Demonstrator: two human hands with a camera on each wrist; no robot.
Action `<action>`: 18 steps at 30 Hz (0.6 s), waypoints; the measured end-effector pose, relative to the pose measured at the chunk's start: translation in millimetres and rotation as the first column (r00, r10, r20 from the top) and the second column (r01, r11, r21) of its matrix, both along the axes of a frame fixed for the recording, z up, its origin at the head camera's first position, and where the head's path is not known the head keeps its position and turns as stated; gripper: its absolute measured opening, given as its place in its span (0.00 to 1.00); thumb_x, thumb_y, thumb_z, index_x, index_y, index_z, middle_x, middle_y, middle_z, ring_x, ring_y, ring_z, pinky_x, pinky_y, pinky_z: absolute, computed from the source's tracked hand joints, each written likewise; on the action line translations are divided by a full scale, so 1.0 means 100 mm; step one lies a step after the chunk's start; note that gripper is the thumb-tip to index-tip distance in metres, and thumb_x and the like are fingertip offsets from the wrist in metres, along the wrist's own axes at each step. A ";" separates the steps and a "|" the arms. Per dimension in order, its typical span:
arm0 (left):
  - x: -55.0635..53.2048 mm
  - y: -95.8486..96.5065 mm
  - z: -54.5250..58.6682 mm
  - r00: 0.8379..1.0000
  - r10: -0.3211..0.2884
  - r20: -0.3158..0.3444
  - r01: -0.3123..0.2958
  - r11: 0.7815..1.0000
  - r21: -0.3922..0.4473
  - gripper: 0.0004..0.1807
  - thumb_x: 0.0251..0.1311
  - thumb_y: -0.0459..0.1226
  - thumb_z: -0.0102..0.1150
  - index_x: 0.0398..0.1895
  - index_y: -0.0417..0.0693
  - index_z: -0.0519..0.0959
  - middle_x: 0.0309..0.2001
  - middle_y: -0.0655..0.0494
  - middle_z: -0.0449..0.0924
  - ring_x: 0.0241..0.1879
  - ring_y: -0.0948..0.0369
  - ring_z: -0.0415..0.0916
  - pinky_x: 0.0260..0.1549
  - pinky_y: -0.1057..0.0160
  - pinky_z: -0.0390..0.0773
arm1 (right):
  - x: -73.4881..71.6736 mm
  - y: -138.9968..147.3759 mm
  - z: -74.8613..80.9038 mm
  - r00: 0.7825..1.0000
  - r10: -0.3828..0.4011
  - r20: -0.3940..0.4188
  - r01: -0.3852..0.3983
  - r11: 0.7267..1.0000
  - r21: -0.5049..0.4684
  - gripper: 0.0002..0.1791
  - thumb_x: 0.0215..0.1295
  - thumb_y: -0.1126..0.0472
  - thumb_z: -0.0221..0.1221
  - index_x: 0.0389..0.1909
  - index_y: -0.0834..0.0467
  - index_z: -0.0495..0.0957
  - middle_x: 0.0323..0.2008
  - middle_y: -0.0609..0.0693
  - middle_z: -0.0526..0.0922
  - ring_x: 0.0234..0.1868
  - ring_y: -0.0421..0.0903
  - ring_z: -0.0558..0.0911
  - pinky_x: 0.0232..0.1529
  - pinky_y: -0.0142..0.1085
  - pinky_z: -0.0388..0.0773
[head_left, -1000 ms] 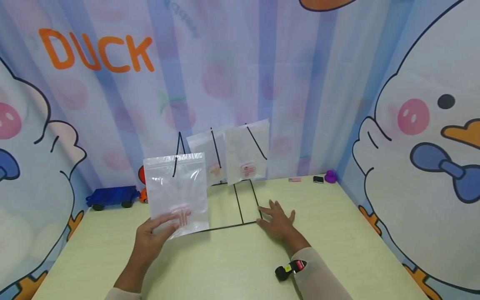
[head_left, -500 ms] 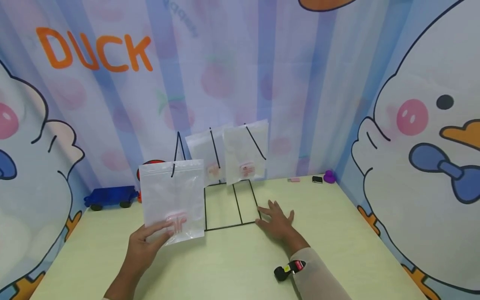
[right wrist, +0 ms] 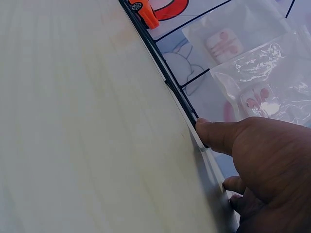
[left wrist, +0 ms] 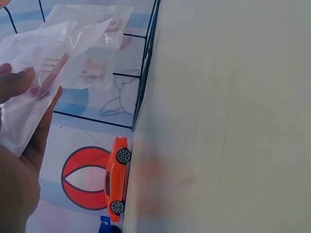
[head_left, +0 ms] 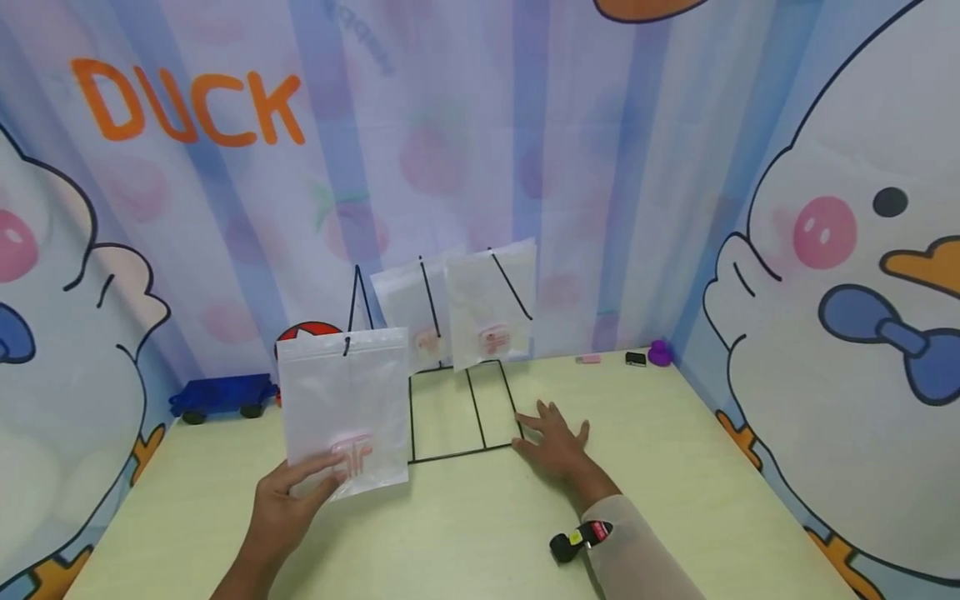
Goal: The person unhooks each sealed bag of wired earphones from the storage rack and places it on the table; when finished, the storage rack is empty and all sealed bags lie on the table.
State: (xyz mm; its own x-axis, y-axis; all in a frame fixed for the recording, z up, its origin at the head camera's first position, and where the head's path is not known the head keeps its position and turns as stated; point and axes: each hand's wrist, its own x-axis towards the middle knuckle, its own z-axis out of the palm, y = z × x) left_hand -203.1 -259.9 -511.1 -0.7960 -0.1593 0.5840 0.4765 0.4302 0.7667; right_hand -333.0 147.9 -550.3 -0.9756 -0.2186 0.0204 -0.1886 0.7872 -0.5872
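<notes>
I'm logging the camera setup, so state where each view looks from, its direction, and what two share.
Head: worn on the head, facing forward and down at the wire rack and table; left hand, right hand and right sleeve show.
Left wrist: on the left wrist, facing the white bag, table filling the picture's right; the left hand shows.
Right wrist: on the right wrist, facing the rack's edge, table filling the left; the right hand shows.
Shared: both wrist views catch the orange car.
</notes>
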 end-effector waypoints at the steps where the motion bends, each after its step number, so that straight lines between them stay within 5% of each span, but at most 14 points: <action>1: 0.01 0.01 -0.01 1.000 0.000 -0.005 0.000 1.000 -0.002 0.20 0.48 0.17 0.78 0.45 0.41 0.94 0.49 0.72 0.90 0.52 0.79 0.82 0.51 0.83 0.78 | 0.00 0.01 -0.01 1.000 -0.002 0.003 0.002 1.000 0.005 0.30 0.79 0.43 0.60 0.78 0.44 0.76 0.88 0.60 0.56 0.90 0.64 0.49 0.79 0.80 0.25; 7: 0.04 0.02 -0.04 0.999 -0.021 -0.034 0.021 1.000 0.021 0.22 0.45 0.15 0.78 0.42 0.42 0.94 0.48 0.64 0.93 0.51 0.78 0.83 0.52 0.82 0.78 | -0.01 0.01 -0.03 1.000 -0.002 0.006 0.002 1.000 0.005 0.30 0.79 0.42 0.60 0.78 0.44 0.76 0.88 0.60 0.56 0.90 0.63 0.49 0.79 0.80 0.26; 18: 0.08 0.02 -0.04 0.992 -0.063 -0.105 0.064 0.998 0.013 0.24 0.44 0.13 0.76 0.43 0.41 0.94 0.48 0.65 0.93 0.51 0.77 0.84 0.50 0.81 0.80 | -0.03 0.02 -0.05 1.000 0.004 0.001 -0.004 1.000 0.003 0.30 0.79 0.42 0.60 0.78 0.45 0.76 0.88 0.60 0.56 0.90 0.64 0.49 0.78 0.81 0.26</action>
State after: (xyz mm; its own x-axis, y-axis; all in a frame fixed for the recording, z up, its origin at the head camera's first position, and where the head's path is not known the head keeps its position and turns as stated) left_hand -195.4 -257.8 -515.4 -0.7392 -0.1204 0.6626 0.5806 0.3847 0.7176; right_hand -336.2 149.8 -555.7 -0.9747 -0.2227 0.0185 -0.1912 0.7884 -0.5847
